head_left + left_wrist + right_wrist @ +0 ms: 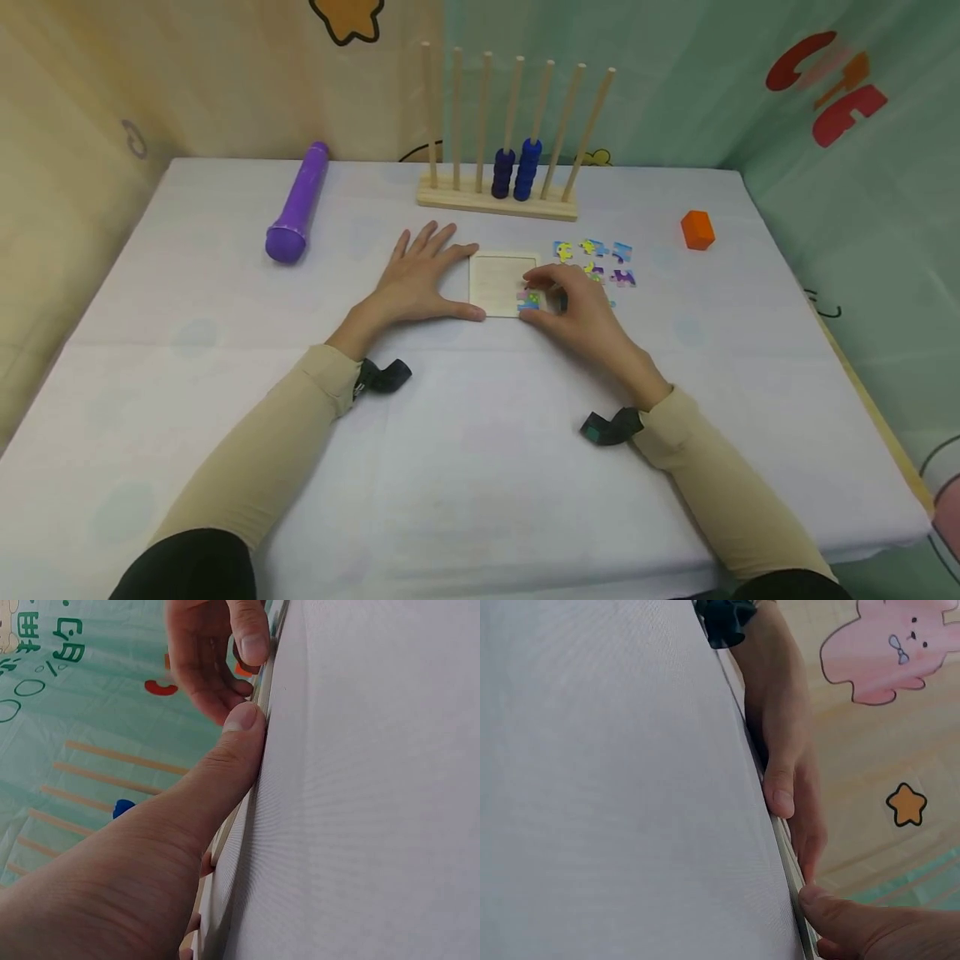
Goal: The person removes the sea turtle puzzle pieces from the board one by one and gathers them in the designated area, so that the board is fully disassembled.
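Observation:
A shallow wooden puzzle tray [497, 283] with a raised rim lies flat on the white cloth. My left hand [416, 279] is spread at its left side, with the thumb touching the lower left corner and the forefinger the upper left one. At the tray's lower right corner my right hand [577, 308] holds a pink, green and blue puzzle piece [531, 301] between curved thumb and forefinger. Several loose puzzle pieces [622, 278] lie just beyond the right hand, which partly hides some. Both wrist views show the thumbs close to the tray's edge.
Behind the tray stands a wooden peg rack [495, 202] with dark blue beads on two of its rods. A purple toy microphone [298, 204] lies at the back left. To the right sits an orange block [697, 230]. Printed curtains [660, 83] hang around the table.

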### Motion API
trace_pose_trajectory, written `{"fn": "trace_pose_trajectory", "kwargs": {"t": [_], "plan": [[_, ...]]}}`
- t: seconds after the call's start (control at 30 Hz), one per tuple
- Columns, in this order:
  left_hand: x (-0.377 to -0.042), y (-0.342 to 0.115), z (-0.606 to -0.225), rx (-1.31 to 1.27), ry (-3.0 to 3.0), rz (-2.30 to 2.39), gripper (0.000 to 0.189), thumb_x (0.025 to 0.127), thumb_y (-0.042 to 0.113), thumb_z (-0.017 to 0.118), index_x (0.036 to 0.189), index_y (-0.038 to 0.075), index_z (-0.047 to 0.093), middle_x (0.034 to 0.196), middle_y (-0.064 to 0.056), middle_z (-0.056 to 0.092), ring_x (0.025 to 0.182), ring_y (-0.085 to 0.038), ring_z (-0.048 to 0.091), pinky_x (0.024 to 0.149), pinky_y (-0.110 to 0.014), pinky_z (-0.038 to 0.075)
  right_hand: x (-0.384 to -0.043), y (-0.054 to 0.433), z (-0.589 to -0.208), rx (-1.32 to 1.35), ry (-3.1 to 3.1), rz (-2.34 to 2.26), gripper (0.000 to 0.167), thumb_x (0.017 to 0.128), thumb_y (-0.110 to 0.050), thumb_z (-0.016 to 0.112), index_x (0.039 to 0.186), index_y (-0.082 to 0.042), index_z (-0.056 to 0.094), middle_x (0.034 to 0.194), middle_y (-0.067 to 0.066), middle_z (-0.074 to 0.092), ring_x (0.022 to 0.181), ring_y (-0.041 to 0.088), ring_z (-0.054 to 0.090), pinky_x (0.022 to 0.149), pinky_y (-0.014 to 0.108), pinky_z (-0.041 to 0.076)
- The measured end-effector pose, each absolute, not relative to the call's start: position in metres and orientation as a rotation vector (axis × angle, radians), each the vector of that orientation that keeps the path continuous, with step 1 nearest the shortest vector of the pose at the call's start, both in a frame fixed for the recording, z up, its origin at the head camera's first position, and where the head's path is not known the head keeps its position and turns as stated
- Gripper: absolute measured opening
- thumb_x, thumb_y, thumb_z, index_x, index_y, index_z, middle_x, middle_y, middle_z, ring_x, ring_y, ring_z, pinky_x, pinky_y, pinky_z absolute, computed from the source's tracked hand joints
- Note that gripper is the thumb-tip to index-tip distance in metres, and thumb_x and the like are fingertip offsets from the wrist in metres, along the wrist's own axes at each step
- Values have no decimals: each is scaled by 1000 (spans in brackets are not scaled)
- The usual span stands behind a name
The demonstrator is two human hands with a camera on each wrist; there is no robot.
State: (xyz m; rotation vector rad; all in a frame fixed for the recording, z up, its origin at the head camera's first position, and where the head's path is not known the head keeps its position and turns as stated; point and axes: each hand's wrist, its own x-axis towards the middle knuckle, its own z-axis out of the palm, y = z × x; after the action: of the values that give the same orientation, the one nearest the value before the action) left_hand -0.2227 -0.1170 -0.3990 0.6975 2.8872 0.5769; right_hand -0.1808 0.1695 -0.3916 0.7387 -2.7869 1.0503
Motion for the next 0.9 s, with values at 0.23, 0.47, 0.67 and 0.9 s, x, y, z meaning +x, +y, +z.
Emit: {"fn": "trace_pose_trajectory", "kwargs": {"t": [0.23, 0.47, 0.67, 0.9], "plan": [[-224, -116, -400, 691, 2895, 546, 111, 75, 84, 74, 165, 34, 34, 179, -6, 8, 165, -33, -5, 131, -58, -9, -181, 170, -394, 809, -2745, 1043, 46, 90, -17, 86, 131, -6, 67, 123, 9, 70, 108, 24, 59, 88, 40, 53], [-224, -115, -398, 678, 2885, 542, 111, 75, 83, 74, 165, 33, 34, 179, -7, 8, 165, -33, -5, 131, -58, -10, -183, 170, -396, 856, -2728, 1070, 43, 91, -15, 84, 130, -6, 67, 122, 8, 70, 105, 24, 57, 86, 37, 49], [-224, -115, -397, 685, 2878, 552, 112, 74, 82, 75, 165, 32, 34, 179, -8, 8, 165, -33, -5, 131, -59, -10, -185, 172, -396, 876, -2745, 1098, 40, 93, -16, 83, 129, -8, 66, 118, 8, 69, 97, 24, 51, 82, 35, 42], [-224, -115, -399, 684, 2887, 554, 111, 74, 82, 76, 165, 33, 35, 179, -8, 9, 165, -34, -5, 131, -59, -9, -188, 172, -398, 903, -2742, 1157, 39, 94, -14, 82, 128, -10, 65, 120, 6, 66, 104, 25, 49, 87, 38, 39]]}}
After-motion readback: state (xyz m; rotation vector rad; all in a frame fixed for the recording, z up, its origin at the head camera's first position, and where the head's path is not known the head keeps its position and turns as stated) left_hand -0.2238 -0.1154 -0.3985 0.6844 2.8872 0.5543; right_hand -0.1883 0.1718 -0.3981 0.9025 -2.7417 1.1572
